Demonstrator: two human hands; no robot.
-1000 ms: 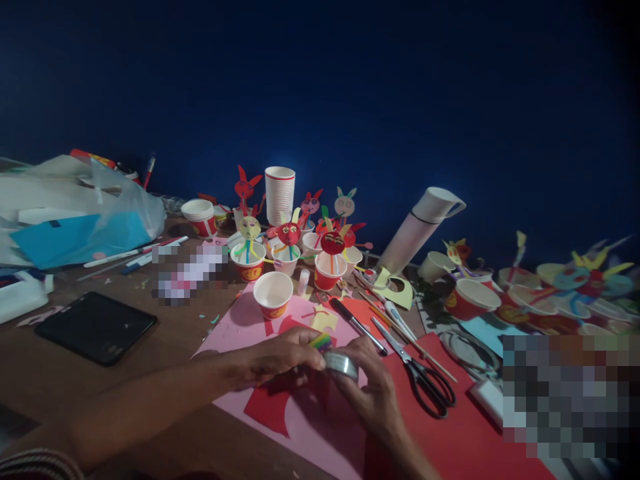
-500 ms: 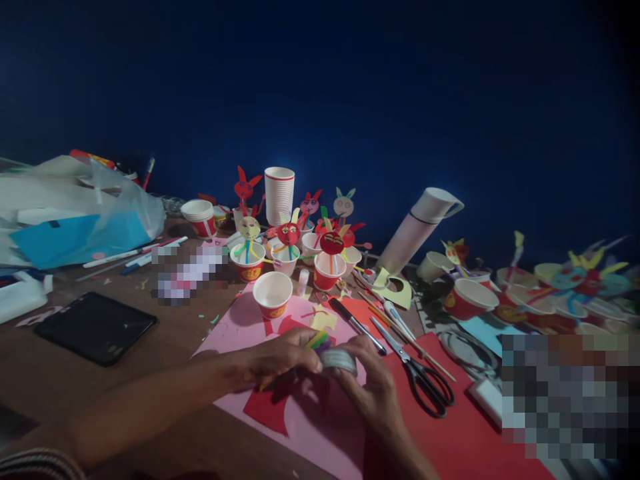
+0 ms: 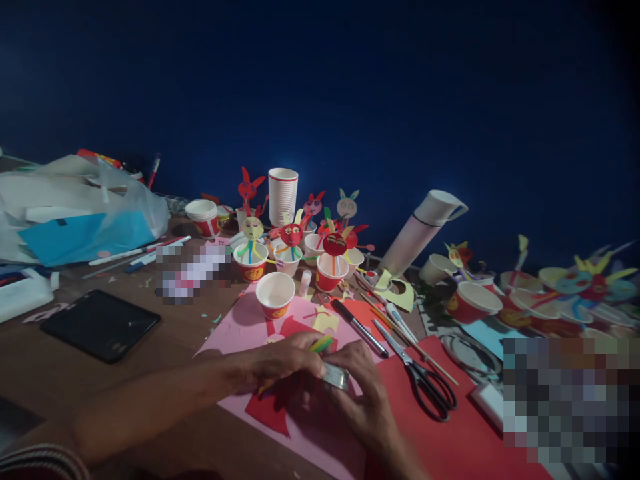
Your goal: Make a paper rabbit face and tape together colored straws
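Over the pink paper [image 3: 235, 333], my left hand [image 3: 287, 360] pinches a bundle of coloured paper strips [image 3: 321, 344], with green and yellow ends showing above the fingers. My right hand [image 3: 363, 387] is closed on a roll of clear tape [image 3: 336, 376], which is tilted and touches the left fingertips. Beneath the hands lies a red paper piece [image 3: 270, 410]. An open paper cup [image 3: 275, 295] stands just beyond them. The lower ends of the strips are mostly hidden by my hands and shadow.
Black-handled scissors [image 3: 417, 373], a black pen [image 3: 359, 327] and red paper [image 3: 425, 433] lie right. Behind stand cups with paper figures [image 3: 334, 267], a cup stack [image 3: 283, 197] and a white flask [image 3: 423, 230]. At left are a black tablet [image 3: 100, 325] and a plastic bag [image 3: 150, 213].
The tape roll has turned in my right hand and shows a narrower side. Both hands stay close together. The whole view has shifted slightly.
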